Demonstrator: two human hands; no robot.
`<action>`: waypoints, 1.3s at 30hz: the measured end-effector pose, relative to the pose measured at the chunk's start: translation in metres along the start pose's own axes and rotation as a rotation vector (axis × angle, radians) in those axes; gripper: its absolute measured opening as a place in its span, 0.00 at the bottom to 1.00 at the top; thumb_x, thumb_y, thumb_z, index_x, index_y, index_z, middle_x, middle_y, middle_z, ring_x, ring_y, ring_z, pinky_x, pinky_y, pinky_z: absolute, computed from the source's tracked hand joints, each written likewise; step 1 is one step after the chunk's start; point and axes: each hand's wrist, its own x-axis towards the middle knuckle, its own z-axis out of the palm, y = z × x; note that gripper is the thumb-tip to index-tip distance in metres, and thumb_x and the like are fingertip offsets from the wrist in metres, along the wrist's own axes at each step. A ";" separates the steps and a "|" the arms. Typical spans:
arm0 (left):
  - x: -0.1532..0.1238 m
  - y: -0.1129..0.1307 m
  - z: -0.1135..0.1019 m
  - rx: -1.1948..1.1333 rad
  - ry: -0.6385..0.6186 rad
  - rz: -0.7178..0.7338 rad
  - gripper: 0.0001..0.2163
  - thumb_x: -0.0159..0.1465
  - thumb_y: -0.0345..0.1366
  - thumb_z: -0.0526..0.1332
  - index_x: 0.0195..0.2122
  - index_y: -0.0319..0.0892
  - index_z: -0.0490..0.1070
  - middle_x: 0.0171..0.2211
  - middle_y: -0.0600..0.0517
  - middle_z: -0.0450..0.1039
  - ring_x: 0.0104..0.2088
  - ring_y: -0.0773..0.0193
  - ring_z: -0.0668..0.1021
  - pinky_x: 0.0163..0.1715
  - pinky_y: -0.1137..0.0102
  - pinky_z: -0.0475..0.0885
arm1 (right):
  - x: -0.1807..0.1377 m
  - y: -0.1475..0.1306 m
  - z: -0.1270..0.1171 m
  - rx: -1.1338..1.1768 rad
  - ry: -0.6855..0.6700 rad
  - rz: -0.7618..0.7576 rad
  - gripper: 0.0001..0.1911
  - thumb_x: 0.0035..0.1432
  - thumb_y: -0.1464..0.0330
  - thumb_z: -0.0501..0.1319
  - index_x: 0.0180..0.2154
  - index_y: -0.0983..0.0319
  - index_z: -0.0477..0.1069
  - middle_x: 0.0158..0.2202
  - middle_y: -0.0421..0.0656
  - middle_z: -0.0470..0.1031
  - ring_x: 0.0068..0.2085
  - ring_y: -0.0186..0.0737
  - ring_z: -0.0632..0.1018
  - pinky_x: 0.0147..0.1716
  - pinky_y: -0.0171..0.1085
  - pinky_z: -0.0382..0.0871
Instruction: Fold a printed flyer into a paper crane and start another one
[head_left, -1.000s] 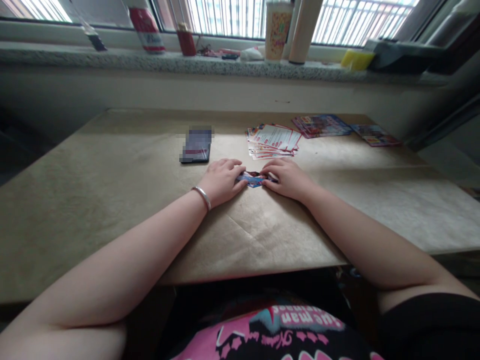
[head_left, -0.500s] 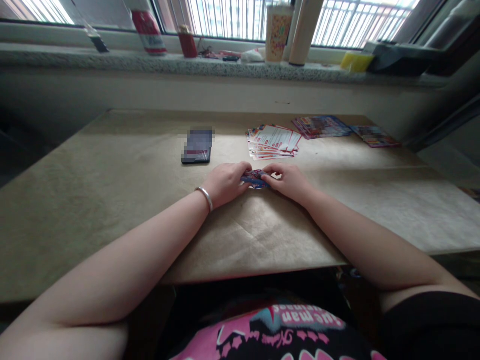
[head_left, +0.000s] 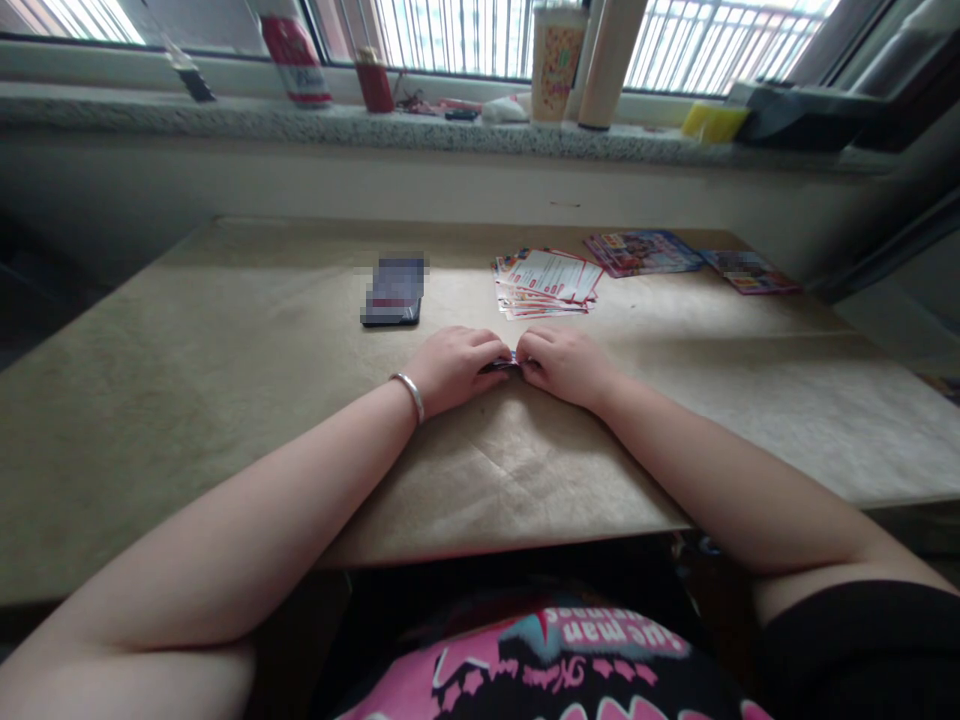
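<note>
My left hand [head_left: 451, 365], with a silver bangle on its wrist, and my right hand [head_left: 568, 362] meet knuckle to knuckle on the brown paper-covered table [head_left: 225, 380]. Both are curled shut on a small folded colourful paper [head_left: 508, 364], of which only a thin dark sliver shows between the fingertips. The rest of that paper is hidden under my fingers. Just beyond my hands lies a fanned stack of red-and-white leaflets [head_left: 547, 282].
A dark phone [head_left: 393, 290] lies left of the leaflets. Two more colourful leaflets [head_left: 642, 250] [head_left: 750, 270] lie at the far right. The stone windowsill [head_left: 375, 122] carries a red packet, a small red can, a patterned cup, a beige cylinder and a yellow sponge.
My hands have drawn closer together and curled tighter over the small paper. Its blue and red face, open between my fingers earlier, is now almost wholly covered.
</note>
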 end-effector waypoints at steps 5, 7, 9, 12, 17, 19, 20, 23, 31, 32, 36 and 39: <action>0.000 0.000 0.001 0.042 -0.021 0.013 0.10 0.68 0.40 0.57 0.42 0.43 0.76 0.41 0.48 0.79 0.41 0.59 0.79 0.43 0.65 0.70 | 0.001 -0.005 -0.004 -0.074 -0.048 -0.100 0.07 0.60 0.71 0.56 0.36 0.60 0.73 0.39 0.46 0.78 0.40 0.43 0.73 0.38 0.39 0.62; 0.000 0.000 0.001 0.050 -0.022 0.030 0.10 0.67 0.39 0.58 0.41 0.43 0.76 0.42 0.49 0.79 0.42 0.60 0.79 0.45 0.65 0.70 | 0.000 -0.003 -0.005 -0.050 -0.040 -0.124 0.09 0.62 0.70 0.55 0.37 0.60 0.74 0.41 0.46 0.79 0.41 0.43 0.73 0.40 0.40 0.63; 0.000 0.001 0.000 0.054 -0.017 0.047 0.10 0.68 0.39 0.57 0.40 0.44 0.77 0.42 0.50 0.80 0.42 0.60 0.79 0.47 0.64 0.69 | -0.002 -0.001 -0.005 -0.019 -0.037 -0.137 0.10 0.63 0.69 0.55 0.37 0.60 0.76 0.41 0.45 0.80 0.41 0.43 0.74 0.42 0.41 0.64; 0.000 0.003 -0.004 0.071 -0.021 0.055 0.13 0.69 0.40 0.55 0.38 0.44 0.79 0.42 0.50 0.81 0.42 0.61 0.79 0.48 0.64 0.69 | -0.004 0.002 -0.006 0.033 -0.065 -0.150 0.11 0.63 0.67 0.56 0.36 0.60 0.77 0.39 0.46 0.80 0.40 0.43 0.75 0.42 0.41 0.65; -0.001 0.005 -0.006 0.067 -0.033 0.056 0.12 0.69 0.40 0.56 0.38 0.45 0.79 0.42 0.51 0.81 0.42 0.60 0.78 0.46 0.63 0.68 | -0.003 0.000 -0.009 0.102 -0.094 -0.115 0.10 0.62 0.66 0.59 0.35 0.60 0.79 0.38 0.46 0.80 0.40 0.42 0.77 0.40 0.39 0.68; -0.001 0.006 -0.006 0.064 -0.025 0.018 0.12 0.69 0.40 0.56 0.38 0.45 0.79 0.42 0.50 0.81 0.41 0.59 0.78 0.43 0.64 0.69 | -0.003 -0.001 -0.009 0.108 -0.092 -0.085 0.09 0.62 0.66 0.59 0.36 0.60 0.78 0.38 0.46 0.80 0.40 0.42 0.77 0.41 0.39 0.68; -0.001 0.007 -0.005 0.066 -0.021 -0.001 0.12 0.69 0.39 0.56 0.38 0.45 0.79 0.41 0.50 0.81 0.41 0.59 0.78 0.41 0.64 0.69 | -0.003 -0.001 -0.008 0.108 -0.088 -0.073 0.09 0.62 0.66 0.60 0.36 0.61 0.78 0.38 0.46 0.80 0.40 0.43 0.76 0.41 0.39 0.68; 0.000 0.009 -0.004 0.081 -0.021 -0.019 0.11 0.68 0.36 0.55 0.38 0.43 0.78 0.38 0.49 0.81 0.39 0.60 0.78 0.39 0.65 0.69 | -0.002 0.000 -0.006 0.119 -0.078 -0.047 0.08 0.61 0.67 0.59 0.36 0.61 0.77 0.37 0.46 0.80 0.40 0.43 0.76 0.42 0.39 0.68; 0.001 0.008 -0.001 0.031 0.004 0.018 0.10 0.67 0.32 0.57 0.33 0.40 0.78 0.37 0.48 0.79 0.38 0.61 0.77 0.43 0.67 0.71 | -0.002 0.002 -0.006 0.143 -0.077 -0.032 0.07 0.60 0.69 0.60 0.34 0.62 0.77 0.37 0.46 0.80 0.40 0.43 0.76 0.44 0.39 0.68; 0.001 0.008 0.000 0.029 0.002 0.011 0.10 0.66 0.32 0.57 0.33 0.40 0.78 0.37 0.48 0.79 0.38 0.61 0.76 0.43 0.67 0.72 | -0.002 0.002 -0.006 0.129 -0.080 -0.034 0.07 0.60 0.69 0.60 0.34 0.62 0.77 0.37 0.46 0.80 0.40 0.43 0.76 0.44 0.39 0.68; 0.001 0.010 0.002 0.049 -0.017 -0.022 0.09 0.67 0.34 0.58 0.36 0.39 0.76 0.37 0.46 0.76 0.38 0.60 0.76 0.41 0.67 0.72 | -0.002 0.003 -0.006 0.081 -0.101 -0.042 0.08 0.62 0.69 0.59 0.36 0.63 0.77 0.37 0.47 0.78 0.40 0.44 0.75 0.44 0.39 0.67; 0.002 0.010 0.004 0.065 -0.017 -0.050 0.09 0.69 0.34 0.56 0.38 0.39 0.76 0.37 0.46 0.75 0.38 0.60 0.75 0.40 0.67 0.72 | -0.001 0.004 -0.005 0.065 -0.101 -0.039 0.09 0.64 0.68 0.57 0.38 0.63 0.77 0.38 0.48 0.77 0.41 0.44 0.74 0.44 0.39 0.66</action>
